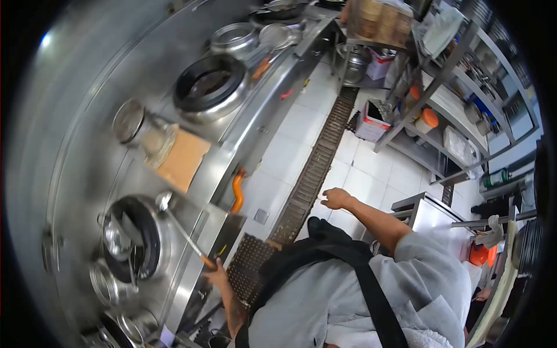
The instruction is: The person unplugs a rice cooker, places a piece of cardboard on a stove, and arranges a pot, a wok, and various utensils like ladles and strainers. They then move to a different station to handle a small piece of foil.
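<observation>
On the left, my left hand [217, 277] is closed round the wooden end of a long-handled ladle [184, 235]. The ladle's metal bowl rests near the rim of a wok station with a black ring [152, 235], where another metal ladle or strainer lies. My right hand [335, 198] hangs over the tiled floor beside the drain grate, its fingers loosely apart and nothing visible in them.
A steel counter [223, 139] runs along the left with a second black-ringed burner [209, 84], a cardboard piece [183, 159] and pots. An orange pipe [238, 191] sticks out from its front. Shelving [447, 110] and a steel cabinet [438, 223] stand at right.
</observation>
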`<state>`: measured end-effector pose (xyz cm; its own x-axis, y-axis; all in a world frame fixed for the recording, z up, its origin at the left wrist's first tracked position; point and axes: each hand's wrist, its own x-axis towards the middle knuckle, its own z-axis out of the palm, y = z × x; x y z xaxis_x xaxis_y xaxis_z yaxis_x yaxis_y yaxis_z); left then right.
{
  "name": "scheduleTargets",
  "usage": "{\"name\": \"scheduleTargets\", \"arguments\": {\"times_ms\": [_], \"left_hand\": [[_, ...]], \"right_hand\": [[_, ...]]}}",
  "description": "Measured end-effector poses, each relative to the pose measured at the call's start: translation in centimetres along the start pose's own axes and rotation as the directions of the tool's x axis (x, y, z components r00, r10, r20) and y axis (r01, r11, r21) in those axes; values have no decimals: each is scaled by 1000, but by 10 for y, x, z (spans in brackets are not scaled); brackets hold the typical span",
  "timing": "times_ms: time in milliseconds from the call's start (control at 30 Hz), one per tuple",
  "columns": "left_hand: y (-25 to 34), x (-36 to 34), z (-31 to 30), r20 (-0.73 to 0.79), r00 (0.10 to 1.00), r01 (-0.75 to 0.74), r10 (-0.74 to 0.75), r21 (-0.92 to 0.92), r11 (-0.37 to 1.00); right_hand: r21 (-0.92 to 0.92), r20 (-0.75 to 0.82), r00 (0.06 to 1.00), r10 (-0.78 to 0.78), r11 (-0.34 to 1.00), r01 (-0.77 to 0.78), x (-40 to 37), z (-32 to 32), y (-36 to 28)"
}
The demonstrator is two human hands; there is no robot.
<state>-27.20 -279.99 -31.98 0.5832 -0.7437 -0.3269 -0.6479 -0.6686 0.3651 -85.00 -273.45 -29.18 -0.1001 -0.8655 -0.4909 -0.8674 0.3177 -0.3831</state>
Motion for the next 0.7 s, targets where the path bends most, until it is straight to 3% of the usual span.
{"name": "scheduleTargets", "arguments": {"times_ms": [33,67,100,133,167,200,267,333,400,467,533,633,700], "left_hand": [[64,-46,-17,-241,963,191,-123,282,940],[85,-56,-28,-358,918,-33,172,361,932],[107,-55,-27,-442,779,-234,444,452,861],[136,-50,-17,-437,777,-243,453,455,857],[168,-45,-9,-369,720,-488,588,333,807],[199,-40,2,-326,628,-691,707,184,699],[269,-19,46,-285,547,-815,787,36,579],[358,-8,85,-193,546,-832,815,-14,554],[460,-19,117,-214,499,-863,840,-218,456],[549,-5,173,-226,388,-903,893,-287,320],[639,4,222,-74,375,-873,924,-363,325],[774,-5,280,-4,226,-866,974,-459,199],[867,-22,302,101,122,-878,987,-453,155]], "right_hand": [[95,-57,994,89,992,-84,-11,-22,21],[126,-40,987,155,981,-149,-10,-34,47],[95,-10,989,144,985,-143,-7,-45,69],[60,59,991,121,990,-124,3,-58,93],[25,138,986,95,995,-100,14,-69,111],[54,117,987,108,992,-115,34,-82,126],[86,-14,994,110,990,-108,86,-112,151],[49,-56,992,115,992,-112,144,-158,160],[27,-80,986,146,989,-144,198,-192,173],[195,-151,986,70,980,-40,232,-249,155],[184,-129,989,67,982,-42,266,-275,162],[144,32,997,77,986,-81,305,-328,168],[479,-100,994,40,878,13,331,-359,182]]}}
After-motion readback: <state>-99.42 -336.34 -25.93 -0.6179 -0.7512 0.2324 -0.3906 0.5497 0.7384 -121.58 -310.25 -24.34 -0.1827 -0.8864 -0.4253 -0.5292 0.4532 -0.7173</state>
